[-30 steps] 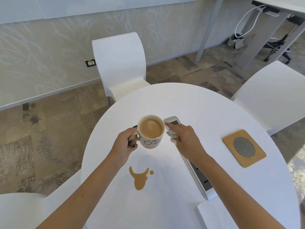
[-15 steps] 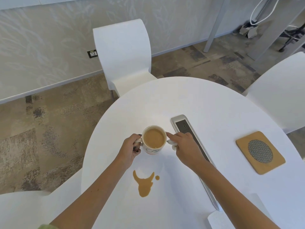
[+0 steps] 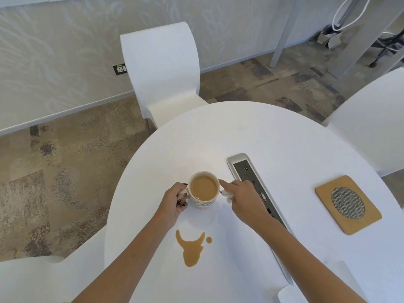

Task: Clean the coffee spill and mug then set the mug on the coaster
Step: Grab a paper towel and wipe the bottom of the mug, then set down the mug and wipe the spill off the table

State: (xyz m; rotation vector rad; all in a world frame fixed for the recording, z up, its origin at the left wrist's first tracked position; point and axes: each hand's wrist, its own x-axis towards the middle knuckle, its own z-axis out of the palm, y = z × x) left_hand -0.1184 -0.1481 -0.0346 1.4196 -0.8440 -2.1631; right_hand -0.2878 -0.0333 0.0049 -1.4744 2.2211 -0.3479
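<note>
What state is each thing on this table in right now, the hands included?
mug: upright on the table, nearly full of milky coffee
left hand: closed on the mug's handle
right hand: holds a white tissue against the mug's side
coffee spill: still wet on the table, unwiped
coaster: flat, nothing on it
socket panel: lid open, ports showing

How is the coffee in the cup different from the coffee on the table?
The coffee in the mug makes a neat round pool held by the mug's wall; the spill lies flat on the table in a ragged, horned shape with one separate drop. The mug's coffee sits between both hands; the spill lies nearer the person, untouched. Both are the same light brown.
</note>
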